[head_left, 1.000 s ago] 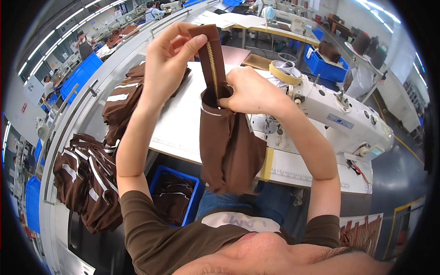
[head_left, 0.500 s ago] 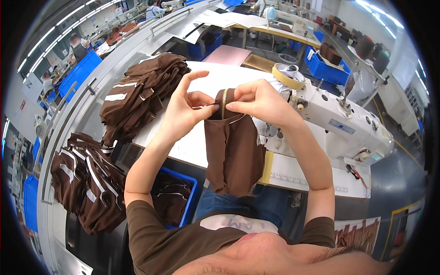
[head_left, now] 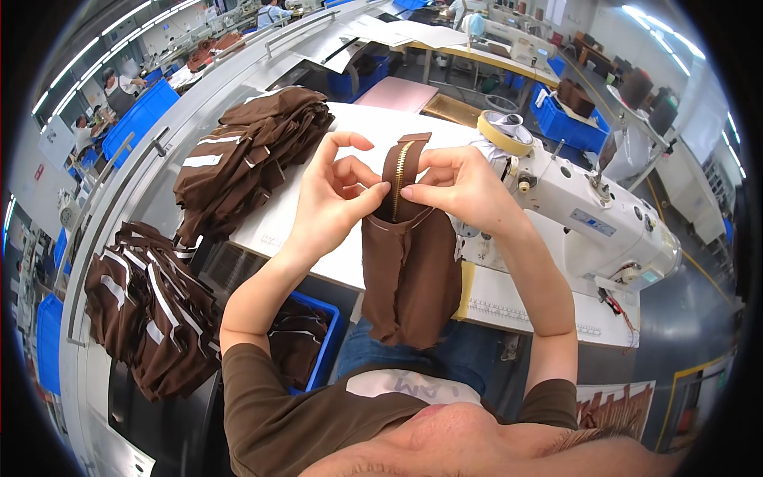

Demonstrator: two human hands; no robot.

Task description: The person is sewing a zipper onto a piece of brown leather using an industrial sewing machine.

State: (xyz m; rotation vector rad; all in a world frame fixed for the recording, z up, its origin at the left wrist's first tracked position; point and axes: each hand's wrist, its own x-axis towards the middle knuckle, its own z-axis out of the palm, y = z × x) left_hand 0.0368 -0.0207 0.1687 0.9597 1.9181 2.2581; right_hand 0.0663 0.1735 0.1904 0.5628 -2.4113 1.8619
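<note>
My left hand (head_left: pixel 334 191) pinches the rim of a brown fabric piece (head_left: pixel 409 286) with its thumb and curled fingers, index finger raised. My right hand (head_left: pixel 461 191) grips the same piece between thumb and fingers, at the right side of a brown strip with a gold metal zipper (head_left: pixel 399 175), which stands up out of the tube-like opening. The piece hangs down over the front edge of the white worktable (head_left: pixel 278 203), just in front of the white sewing machine (head_left: pixel 588 222). The inside of the opening is mostly hidden.
Piles of brown fabric with white strips (head_left: pixel 246 151) (head_left: pixel 147 310) lie at the left. A blue bin (head_left: pixel 334 334) holding brown pieces is under the table. A tape roll (head_left: pixel 505 135) rests by the machine. Metal rails (head_left: pixel 119 179) run along the left. Other people (head_left: pixel 119 91) work behind.
My left hand has come down from the top of the zipper strip to the rim beside my right hand. The strip sank between my hands and now stands slightly higher again.
</note>
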